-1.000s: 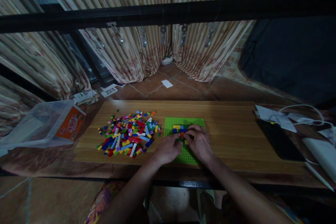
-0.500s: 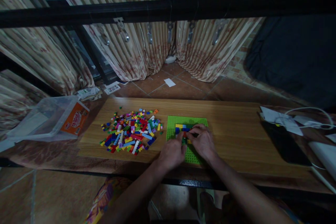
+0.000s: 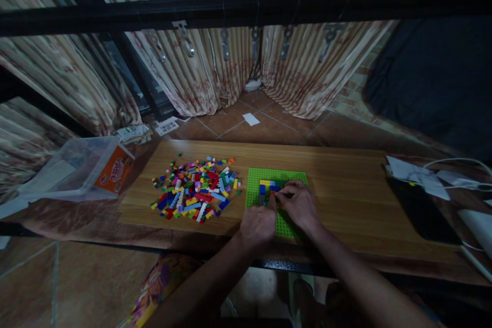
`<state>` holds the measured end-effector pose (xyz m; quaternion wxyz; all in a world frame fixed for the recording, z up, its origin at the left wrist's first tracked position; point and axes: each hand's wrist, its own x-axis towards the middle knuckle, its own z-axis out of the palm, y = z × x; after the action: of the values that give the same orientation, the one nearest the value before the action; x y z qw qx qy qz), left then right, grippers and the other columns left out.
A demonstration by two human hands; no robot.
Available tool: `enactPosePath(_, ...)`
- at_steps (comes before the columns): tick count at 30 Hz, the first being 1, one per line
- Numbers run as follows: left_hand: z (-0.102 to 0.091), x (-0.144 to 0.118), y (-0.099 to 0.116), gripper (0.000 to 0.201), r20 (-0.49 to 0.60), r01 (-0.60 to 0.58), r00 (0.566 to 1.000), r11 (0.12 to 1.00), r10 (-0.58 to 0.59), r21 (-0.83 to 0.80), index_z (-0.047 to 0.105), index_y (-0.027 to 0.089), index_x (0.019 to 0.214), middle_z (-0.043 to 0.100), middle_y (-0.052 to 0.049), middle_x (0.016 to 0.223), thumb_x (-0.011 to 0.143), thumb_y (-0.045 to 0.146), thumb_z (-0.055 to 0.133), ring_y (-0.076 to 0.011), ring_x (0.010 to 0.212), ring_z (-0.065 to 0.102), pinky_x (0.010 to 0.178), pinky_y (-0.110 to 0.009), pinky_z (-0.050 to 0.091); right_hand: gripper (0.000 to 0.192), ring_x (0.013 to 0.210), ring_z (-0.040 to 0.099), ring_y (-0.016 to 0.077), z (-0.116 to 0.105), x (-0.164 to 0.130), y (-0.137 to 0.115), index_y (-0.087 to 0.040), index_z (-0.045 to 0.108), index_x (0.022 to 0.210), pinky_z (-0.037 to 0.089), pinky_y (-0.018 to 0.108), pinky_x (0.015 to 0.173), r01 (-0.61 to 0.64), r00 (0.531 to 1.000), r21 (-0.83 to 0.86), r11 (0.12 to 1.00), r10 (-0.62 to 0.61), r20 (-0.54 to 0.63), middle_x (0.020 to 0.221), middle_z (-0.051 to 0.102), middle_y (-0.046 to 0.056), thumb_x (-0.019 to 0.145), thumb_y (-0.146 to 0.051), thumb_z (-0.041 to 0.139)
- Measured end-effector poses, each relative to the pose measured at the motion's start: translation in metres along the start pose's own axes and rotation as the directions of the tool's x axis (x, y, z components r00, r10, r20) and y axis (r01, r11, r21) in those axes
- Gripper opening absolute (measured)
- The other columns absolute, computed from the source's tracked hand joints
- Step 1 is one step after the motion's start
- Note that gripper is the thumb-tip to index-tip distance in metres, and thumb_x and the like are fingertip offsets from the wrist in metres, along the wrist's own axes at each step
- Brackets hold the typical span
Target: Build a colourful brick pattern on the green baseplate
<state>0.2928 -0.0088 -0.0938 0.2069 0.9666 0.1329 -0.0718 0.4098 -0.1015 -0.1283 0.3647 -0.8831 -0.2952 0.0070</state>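
Both hands now a bit nearer on studded green baseplate [image 3: 257, 184], left hand [image 3: 258, 224] curled, grip unclear, right hand [image 3: 300, 204] fingers pinching small bricks [image 3: 269, 185] at plate centre, loose plastic brick pile [image 3: 196, 190] to the left, on wood table [image 3: 346, 189].

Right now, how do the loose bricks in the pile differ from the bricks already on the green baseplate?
The heap of loose multicoloured plastic bricks is scattered on the wooden tabletop, untouched; the small cluster of yellow, blue and red bricks sits on the green studded baseplate, under the fingers of the left hand and right hand. The heap has far more pieces and lies jumbled; the cluster is compact and aligned. Both show similar bright colours.
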Motion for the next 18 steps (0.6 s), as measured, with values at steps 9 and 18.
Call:
enactPosePath(9,-0.008,0.001,0.004,0.053,0.044,-0.024,0.999,0.98,0.015,0.197,0.036,0.01,0.14,0.07,-0.014,0.082,0.086,0.015,0.036,-0.0278,0.08,0.069,0.066,-0.036,0.053,0.021,0.08,0.058,0.0204,0.004,-0.001,0.0,-0.024,0.073,0.067,0.044,0.034,0.073,-0.064,0.998,-0.06,0.996,0.065,0.006,0.085,0.063,0.005,0.074,-0.04,0.061)
enactPosePath(18,-0.001,-0.004,-0.009,0.047,-0.071,-0.037,0.996,0.982,0.051,0.183,0.041,0.016,0.137,0.071,-0.011,0.083,0.091,0.02,0.035,-0.0244,0.078,0.068,0.068,-0.035,0.053,0.035,0.073,0.059,0.0187,-0.009,0.005,0.01,-0.02,0.071,0.071,0.044,0.031,0.07,-0.118,0.993,0.236,0.965,0.119,0.008,0.077,0.066,0.005,0.078,-0.048,0.053)
